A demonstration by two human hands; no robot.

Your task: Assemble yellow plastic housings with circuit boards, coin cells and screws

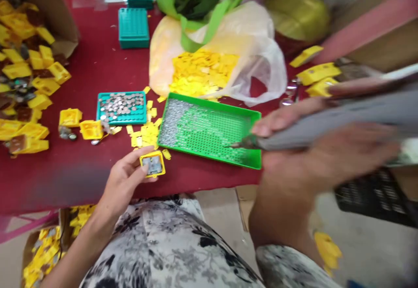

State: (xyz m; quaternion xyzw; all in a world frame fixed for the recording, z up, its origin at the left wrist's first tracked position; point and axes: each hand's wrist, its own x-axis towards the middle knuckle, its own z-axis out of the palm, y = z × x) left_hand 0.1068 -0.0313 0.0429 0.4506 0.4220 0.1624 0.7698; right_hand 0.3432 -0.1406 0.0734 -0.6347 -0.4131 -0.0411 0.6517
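My left hand (126,177) is closed on a small yellow plastic case (162,170), whose open side faces up with a grey part inside. My right hand (339,157), smeared by motion, is wrapped round a grey electric screwdriver (303,127). Its pointed bit (243,142) reaches over the right half of a green tray (212,159) and is at or just above the tray; I cannot tell if it touches. Many small silver screws (174,120) are heaped at the tray's left end, with others scattered over its perforated floor.
Left of the tray stand a teal tray (144,105) of metal discs, loose yellow pieces (145,135) and two yellow cases (91,129) with attached parts. A white bag (261,68) of yellow pieces lies behind. Yellow cases (39,101) fill a carton at left. Teal boxes (133,27) stand behind.
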